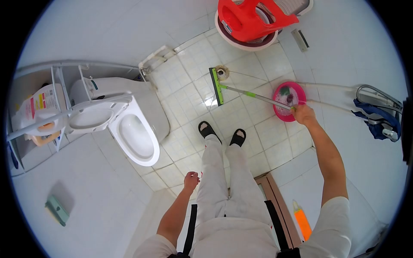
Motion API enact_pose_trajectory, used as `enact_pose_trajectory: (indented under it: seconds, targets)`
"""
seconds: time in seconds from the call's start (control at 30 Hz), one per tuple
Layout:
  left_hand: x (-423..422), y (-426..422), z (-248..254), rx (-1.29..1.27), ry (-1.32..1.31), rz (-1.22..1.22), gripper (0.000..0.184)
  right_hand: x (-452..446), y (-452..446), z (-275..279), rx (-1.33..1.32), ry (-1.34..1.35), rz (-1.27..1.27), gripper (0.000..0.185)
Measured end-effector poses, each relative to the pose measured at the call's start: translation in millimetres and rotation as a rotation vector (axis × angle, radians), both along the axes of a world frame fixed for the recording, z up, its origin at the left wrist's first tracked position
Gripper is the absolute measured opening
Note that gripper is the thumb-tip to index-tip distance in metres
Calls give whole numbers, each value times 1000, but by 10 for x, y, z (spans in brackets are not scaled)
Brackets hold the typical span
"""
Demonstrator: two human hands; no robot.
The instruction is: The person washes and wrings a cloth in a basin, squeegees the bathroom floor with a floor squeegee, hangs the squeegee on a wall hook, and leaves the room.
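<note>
My right hand [304, 115] is wrapped around the end of the handle of a floor squeegee [254, 95] with a grey and green pole. Its green and black blade [216, 87] rests on the tiled floor, right beside a round floor drain [222, 72]. Just beyond that hand, a pink basin [275, 112] holds sudsy water and something green, with the pole crossing over its rim. Hanging by my left leg, my left hand [191, 180] has its fingers curled in and nothing visible in them.
A white toilet [151, 150] with its lid raised stands at left, near a rack holding a large detergent bottle [41, 107]. A red plastic stool [245, 21] sits on stacked basins at the top. A shower hose and blue cloth [378, 120] hang at right. My slippered feet are mid-floor.
</note>
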State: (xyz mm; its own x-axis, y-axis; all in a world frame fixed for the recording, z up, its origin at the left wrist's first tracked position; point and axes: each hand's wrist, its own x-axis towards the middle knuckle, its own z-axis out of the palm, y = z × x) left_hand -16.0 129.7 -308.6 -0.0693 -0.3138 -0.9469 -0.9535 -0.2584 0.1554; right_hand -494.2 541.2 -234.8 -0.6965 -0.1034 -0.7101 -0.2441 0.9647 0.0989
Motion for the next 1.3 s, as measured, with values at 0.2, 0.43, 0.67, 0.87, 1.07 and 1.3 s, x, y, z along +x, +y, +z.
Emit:
enact_pose_trajectory:
  seconds: [0.2,0.43,0.67,0.87,1.07,1.3]
  targets:
    - [-114,142,41,-18,2,-95,23,715,786,114,-199,50,-80,35]
    - [-166,334,13,-8,0,-153,26,3025,2060,73,-145,-28,-524,48]
    - [-204,477,-31,3,40,-206,28,2912,2370,-99,41,-99,-475,51]
    - [-192,559,-188,1,26,-267,27,2151,2019,-4,41,-158,-481,53]
    - [-318,640,-106,-14,75,-200,25,1884,1303,-356,-70,-174,-469,55]
    - [-313,644,-101,-41,8,-224,21,2357,687,-747,-164,-219,-558,55]
